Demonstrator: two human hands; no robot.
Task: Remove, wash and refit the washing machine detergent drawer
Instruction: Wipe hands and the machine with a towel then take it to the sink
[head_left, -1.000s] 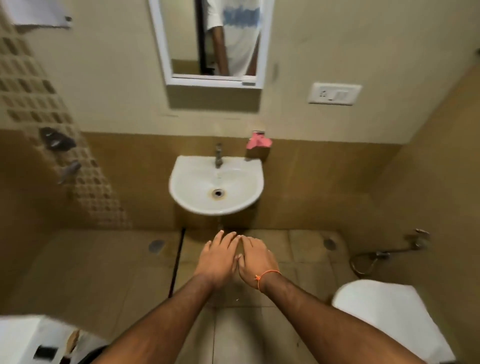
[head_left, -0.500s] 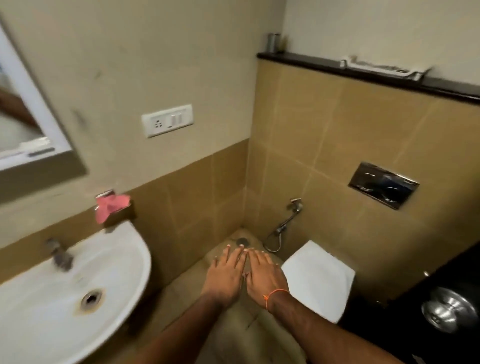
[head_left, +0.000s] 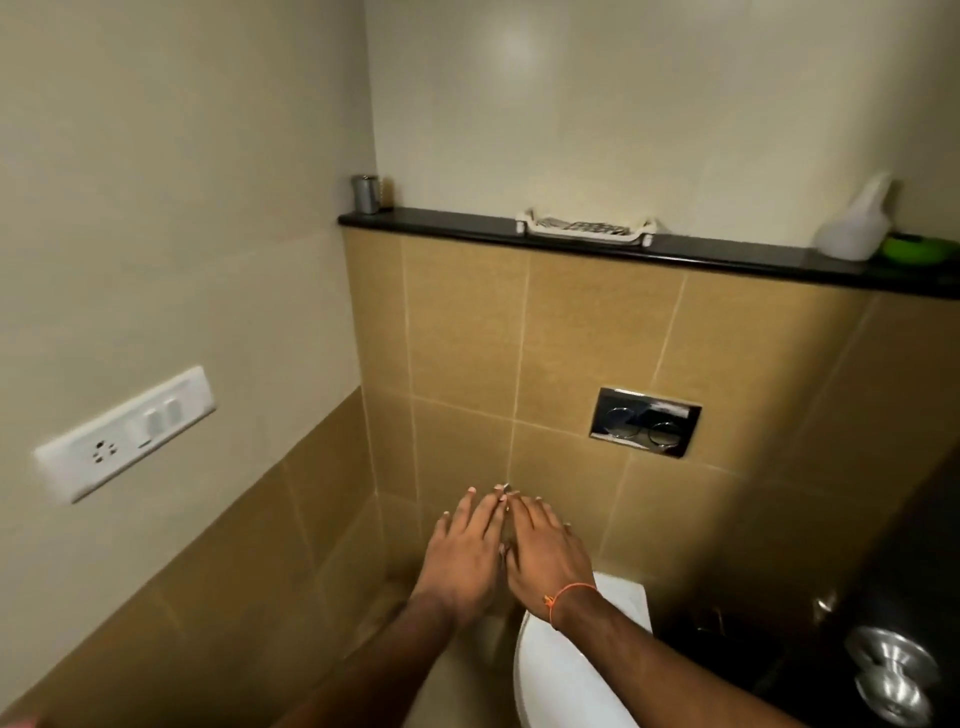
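My left hand (head_left: 465, 553) and my right hand (head_left: 545, 553) are held out side by side in front of me, palms down, fingers straight, index fingers almost touching. Both hold nothing. An orange thread band circles my right wrist. Neither a washing machine nor a detergent drawer is in view. The hands hover in the air above a white closed toilet lid (head_left: 566, 670), in front of a tan tiled wall.
A black ledge (head_left: 727, 254) carries a steel cup (head_left: 365, 193), a white rack (head_left: 585, 228), a white plastic jug (head_left: 854, 226) and a green item (head_left: 914, 248). A chrome flush plate (head_left: 644, 422) sits on the tiles. A white socket panel (head_left: 124, 434) is on the left wall. A dark door with a steel knob (head_left: 891, 670) stands at the right.
The view has swung right, from the white sink and mirror to the toilet corner and ledge. My hands keep the same flat, side-by-side pose in front of me.
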